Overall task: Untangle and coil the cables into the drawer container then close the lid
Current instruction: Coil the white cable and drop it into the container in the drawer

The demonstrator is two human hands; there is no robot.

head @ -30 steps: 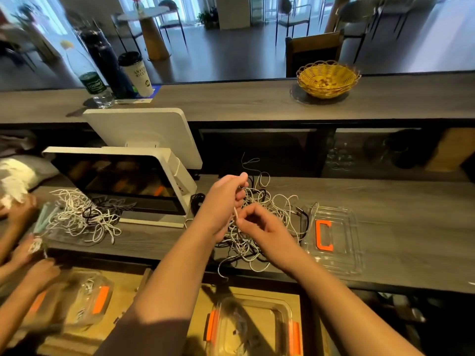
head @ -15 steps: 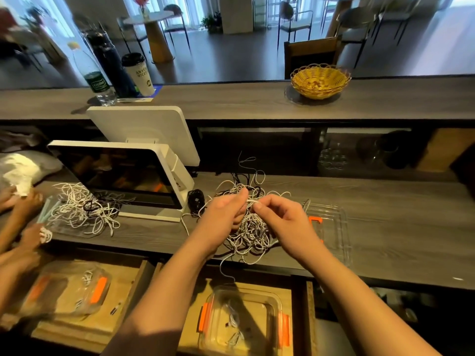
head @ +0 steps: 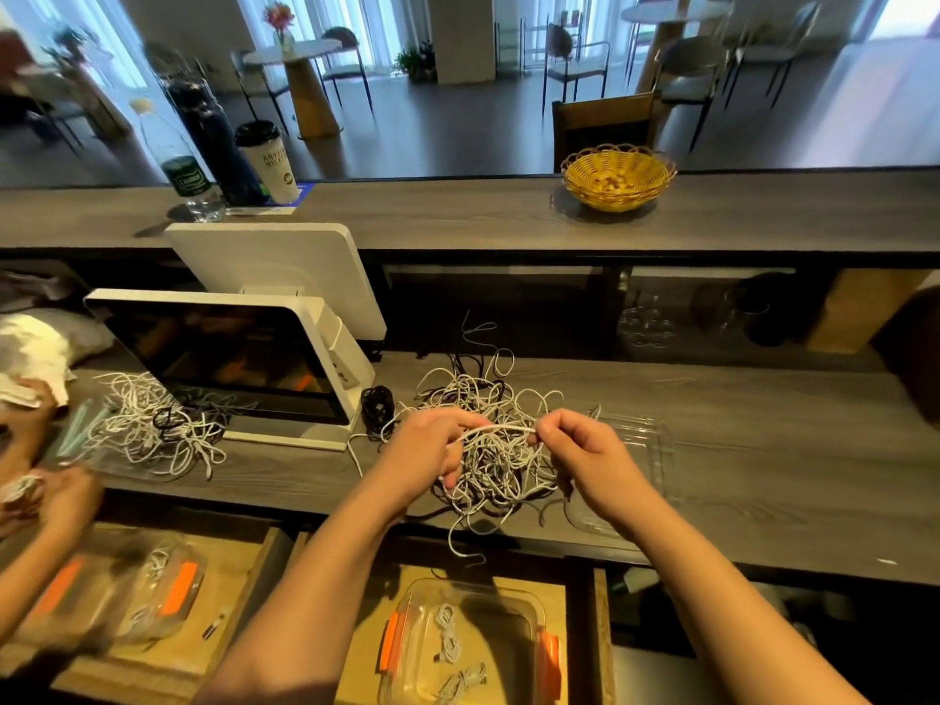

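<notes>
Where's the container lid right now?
In the head view, the clear lid lies flat on the grey counter, just right of the tangled cable pile and partly behind the right hand.

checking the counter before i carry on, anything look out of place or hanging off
One white cable end from the tangled pile droops over the counter's front edge, dangling above the open container in the drawer. Nothing looks spilled or damaged.
</notes>
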